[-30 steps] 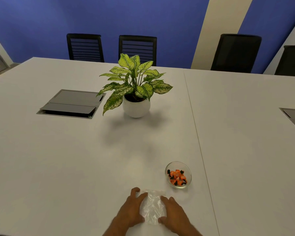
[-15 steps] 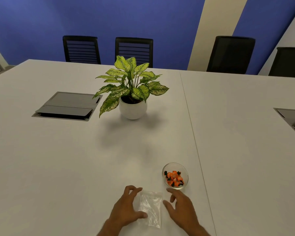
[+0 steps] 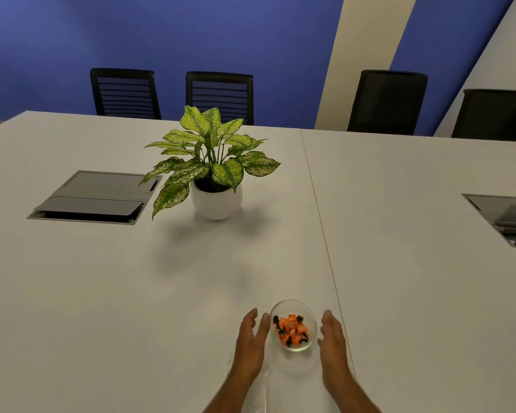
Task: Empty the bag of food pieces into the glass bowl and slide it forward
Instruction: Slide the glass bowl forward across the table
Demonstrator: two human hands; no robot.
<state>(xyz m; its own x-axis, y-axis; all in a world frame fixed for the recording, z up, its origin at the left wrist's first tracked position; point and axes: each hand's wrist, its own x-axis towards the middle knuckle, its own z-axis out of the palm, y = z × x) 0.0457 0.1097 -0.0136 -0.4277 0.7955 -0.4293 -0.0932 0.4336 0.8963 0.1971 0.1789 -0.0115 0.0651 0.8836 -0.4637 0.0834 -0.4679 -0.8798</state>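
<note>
A small glass bowl point(image 3: 303, 311) sits on the white table near its front edge and holds orange and black food pieces point(image 3: 292, 329). My left hand point(image 3: 251, 342) is beside the bowl's left rim, fingers straight and apart. My right hand point(image 3: 333, 341) is at the bowl's right side, also with flat fingers. Whether either hand touches the glass is unclear. The empty clear plastic bag point(image 3: 261, 391) lies flat on the table behind my left wrist, partly hidden by my forearm.
A potted plant point(image 3: 213, 171) in a white pot stands farther forward, left of the bowl's line. A grey cable hatch point(image 3: 93, 196) is set in the table at left, another point(image 3: 507, 217) at right. A table seam point(image 3: 325, 242) runs past the bowl. Black chairs line the far edge.
Both hands let go of the flat bag and moved forward to either side of the bowl. The bag stayed on the table near the front edge.
</note>
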